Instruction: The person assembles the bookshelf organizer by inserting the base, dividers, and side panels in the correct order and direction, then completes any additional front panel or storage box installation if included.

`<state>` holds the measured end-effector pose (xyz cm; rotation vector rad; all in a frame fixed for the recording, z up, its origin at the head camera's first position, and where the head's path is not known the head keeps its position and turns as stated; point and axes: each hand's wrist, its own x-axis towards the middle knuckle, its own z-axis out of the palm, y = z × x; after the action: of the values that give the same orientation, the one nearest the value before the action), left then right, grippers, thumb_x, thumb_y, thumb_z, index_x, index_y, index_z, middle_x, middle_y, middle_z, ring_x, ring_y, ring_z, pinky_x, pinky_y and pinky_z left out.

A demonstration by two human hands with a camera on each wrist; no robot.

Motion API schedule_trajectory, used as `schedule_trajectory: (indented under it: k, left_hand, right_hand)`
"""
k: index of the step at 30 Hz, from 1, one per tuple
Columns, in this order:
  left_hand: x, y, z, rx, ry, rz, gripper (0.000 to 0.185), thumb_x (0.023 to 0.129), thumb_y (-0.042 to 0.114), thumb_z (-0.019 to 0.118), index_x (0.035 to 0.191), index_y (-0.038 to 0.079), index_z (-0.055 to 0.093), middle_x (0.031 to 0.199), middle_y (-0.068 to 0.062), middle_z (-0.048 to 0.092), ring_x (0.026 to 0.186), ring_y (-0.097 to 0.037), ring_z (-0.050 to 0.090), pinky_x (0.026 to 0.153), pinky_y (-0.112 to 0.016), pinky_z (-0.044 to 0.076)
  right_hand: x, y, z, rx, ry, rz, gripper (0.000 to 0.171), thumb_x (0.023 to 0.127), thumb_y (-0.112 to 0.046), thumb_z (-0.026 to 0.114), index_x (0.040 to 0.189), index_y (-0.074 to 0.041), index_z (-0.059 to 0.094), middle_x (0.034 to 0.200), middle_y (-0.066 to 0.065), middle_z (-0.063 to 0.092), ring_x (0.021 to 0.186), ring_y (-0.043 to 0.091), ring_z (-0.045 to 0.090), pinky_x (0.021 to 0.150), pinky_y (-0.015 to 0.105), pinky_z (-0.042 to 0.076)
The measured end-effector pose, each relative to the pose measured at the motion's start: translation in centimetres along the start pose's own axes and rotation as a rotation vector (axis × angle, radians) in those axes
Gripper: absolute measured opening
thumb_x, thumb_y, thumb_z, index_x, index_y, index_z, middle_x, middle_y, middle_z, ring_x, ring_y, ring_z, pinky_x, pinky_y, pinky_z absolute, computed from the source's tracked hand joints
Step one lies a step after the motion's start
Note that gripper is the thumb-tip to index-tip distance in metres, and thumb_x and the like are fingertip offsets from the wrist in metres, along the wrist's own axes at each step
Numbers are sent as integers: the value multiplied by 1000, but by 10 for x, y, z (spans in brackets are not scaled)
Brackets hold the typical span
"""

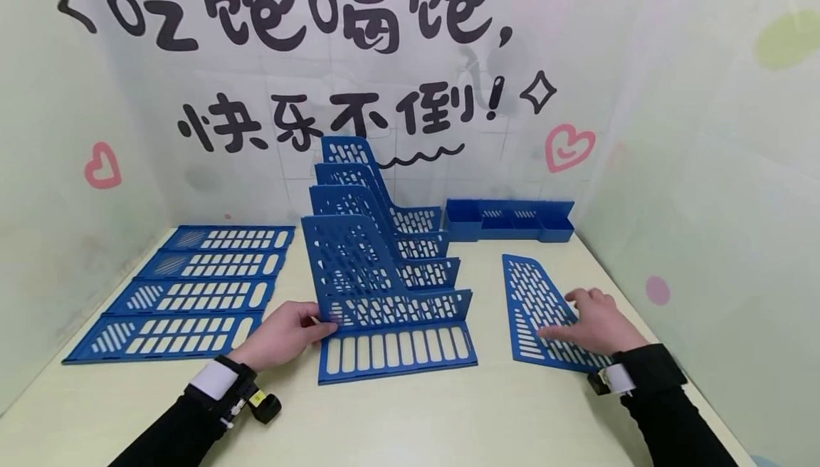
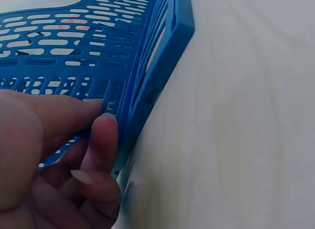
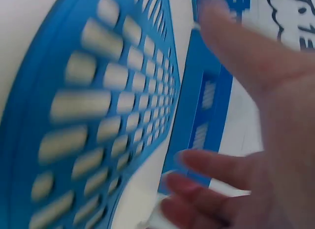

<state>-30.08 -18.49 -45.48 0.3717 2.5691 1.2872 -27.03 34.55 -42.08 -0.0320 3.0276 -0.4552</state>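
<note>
A blue plastic file rack (image 1: 359,260) stands mid-table, with several upright perforated dividers one behind another. At its front lies a slotted base section (image 1: 397,349). My left hand (image 1: 282,335) pinches the lower left corner of the front divider; the left wrist view shows thumb and fingers (image 2: 103,135) at that edge. On the right, a loose perforated side panel (image 1: 541,303) lies on the table, a curved corner at its far end. Over its right part is my right hand (image 1: 592,324), fingers spread. In the right wrist view these fingers (image 3: 216,167) are apart from the panel (image 3: 29,91).
Several flat slotted blue panels (image 1: 176,335) lie in a row at the left. A blue compartment box (image 1: 509,225) stands at the back right, beside the rack. White printed sheeting (image 1: 410,68) walls the table (image 1: 410,424) at the back and sides.
</note>
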Motion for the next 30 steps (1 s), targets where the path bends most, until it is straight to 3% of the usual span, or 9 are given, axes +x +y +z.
schedule_trajectory:
  k: [3, 7, 11, 16, 20, 24, 30]
  left_hand:
    - [1, -1, -2, -20, -12, -8, 18, 108, 24, 71, 110, 10, 82, 78, -3, 69, 60, -16, 45, 52, -26, 31]
    - [2, -2, -3, -61, -26, -16, 21, 109, 24, 71, 115, 9, 84, 79, -3, 72, 59, -14, 45, 52, -25, 31]
    - [2, -2, -2, -78, -31, -21, 22, 109, 23, 70, 116, 7, 84, 81, -3, 73, 66, -16, 52, 55, -25, 34]
    - [4, -3, 0, -85, -40, -28, 21, 109, 22, 70, 117, 7, 84, 80, -3, 73, 69, -19, 57, 56, -25, 38]
    - [4, -3, 0, -98, -50, -34, 21, 109, 21, 70, 115, 6, 83, 80, -4, 72, 73, -20, 61, 59, -25, 44]
    - [4, -3, -2, -89, -41, -31, 21, 109, 22, 70, 112, 6, 83, 80, -4, 71, 77, -20, 62, 62, -26, 49]
    - [2, -1, -4, -80, -40, -27, 23, 109, 23, 71, 107, 5, 83, 82, -3, 72, 77, -18, 62, 63, -26, 50]
  right_hand:
    - [-3, 11, 2, -95, -65, 20, 125, 71, -77, 92, 142, 18, 52, 129, 40, 56, 115, 55, 53, 95, 69, 52]
    - [1, 11, 5, -167, -83, 37, 128, 56, -77, 98, 130, 17, 54, 110, 31, 59, 100, 47, 56, 90, 69, 48]
    - [6, 14, 7, -170, -71, 73, 131, 52, -78, 99, 128, 18, 52, 106, 30, 60, 97, 45, 56, 89, 68, 48]
    - [6, 28, 9, -111, -59, 81, 133, 57, -77, 98, 131, 22, 50, 108, 31, 60, 95, 43, 57, 84, 62, 52]
    - [5, 29, 5, 109, -74, 43, 116, 72, -63, 98, 138, 16, 45, 114, 28, 67, 97, 34, 67, 87, 57, 61]
    - [2, 15, -2, 301, -41, -73, 99, 85, -46, 96, 148, 6, 40, 122, 22, 75, 100, 27, 74, 91, 50, 64]
    - [1, -10, 0, 327, 32, -268, 83, 87, -37, 96, 142, 3, 48, 109, 10, 81, 91, 15, 74, 78, 27, 60]
